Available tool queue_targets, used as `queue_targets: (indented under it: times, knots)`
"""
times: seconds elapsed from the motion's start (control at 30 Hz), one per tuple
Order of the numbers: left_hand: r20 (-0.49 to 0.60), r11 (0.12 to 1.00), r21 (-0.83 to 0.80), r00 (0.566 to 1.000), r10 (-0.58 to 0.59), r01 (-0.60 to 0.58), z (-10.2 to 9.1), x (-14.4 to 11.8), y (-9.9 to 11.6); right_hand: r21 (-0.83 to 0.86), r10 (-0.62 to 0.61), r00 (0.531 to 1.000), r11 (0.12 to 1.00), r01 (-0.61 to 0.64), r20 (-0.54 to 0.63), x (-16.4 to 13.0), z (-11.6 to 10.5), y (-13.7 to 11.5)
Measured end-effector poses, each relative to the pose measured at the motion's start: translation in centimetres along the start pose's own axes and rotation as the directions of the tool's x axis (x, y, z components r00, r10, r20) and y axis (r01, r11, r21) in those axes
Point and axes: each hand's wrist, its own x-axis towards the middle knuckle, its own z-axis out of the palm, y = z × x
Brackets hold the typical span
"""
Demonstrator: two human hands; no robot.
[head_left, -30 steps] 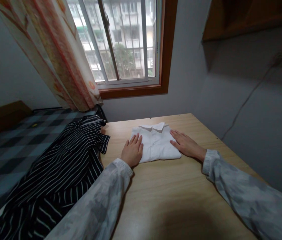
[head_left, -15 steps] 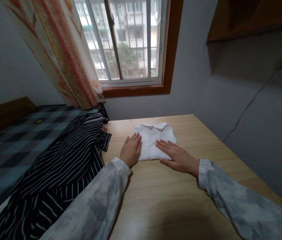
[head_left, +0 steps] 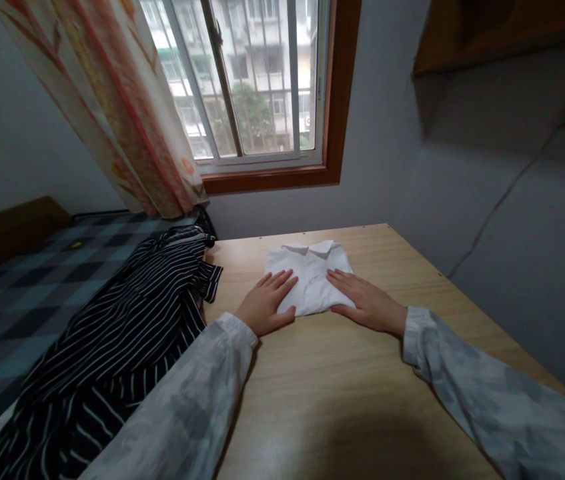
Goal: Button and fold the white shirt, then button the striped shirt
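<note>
A white collared shirt (head_left: 309, 275), folded into a compact rectangle, lies on the wooden table (head_left: 312, 380) with its collar toward the window. My left hand (head_left: 268, 301) rests flat over the shirt's left front part, fingers spread and thumb near the bottom edge. On the other side, my right hand (head_left: 366, 301) lies flat with its fingertips on the shirt's right part. Neither hand grips the cloth. Parts of the shirt's left and right sides are hidden under the hands.
Left of the table, a black garment with white stripes (head_left: 127, 320) is heaped along the edge of a bed with a checked cover (head_left: 22, 293). A floral curtain (head_left: 127, 113) hangs by the window (head_left: 257, 87). A cable (head_left: 502, 193) runs down the right wall.
My left hand has moved right, further onto the shirt, with its thumb spread out. My right hand has shifted slightly right, toward the shirt's side. The view has moved a little.
</note>
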Motion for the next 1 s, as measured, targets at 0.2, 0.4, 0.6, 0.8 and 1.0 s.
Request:
queue_targets:
  times: [0.2,0.4,0.6,0.8,1.0]
  knots:
    - [-0.095,0.982,0.035,0.977,0.190,-0.188,-0.7,0.3,1.0,0.003,0.025,0.999,1.000,-0.025,-0.047,0.1,-0.6,-0.1]
    - [-0.150,0.972,0.173,0.971,0.187,-0.161,-0.2,0.3,0.3,-0.033,0.063,0.994,0.997,-0.066,-0.091,0.4,-1.1,-0.3]
    - [-0.186,0.965,0.241,0.971,0.151,-0.104,-0.4,0.0,-1.2,-0.109,0.050,0.994,0.992,-0.061,-0.097,0.2,-1.9,0.4]
    - [-0.193,0.953,0.297,0.973,0.124,-0.062,-0.4,0.0,-1.2,-0.200,0.002,0.997,0.980,-0.018,-0.083,0.2,-2.2,0.6]
    - [-0.206,0.958,0.287,0.977,0.053,0.009,-0.5,-0.1,-1.6,-0.237,0.003,0.996,0.971,-0.023,-0.084,-0.1,-2.7,1.7]
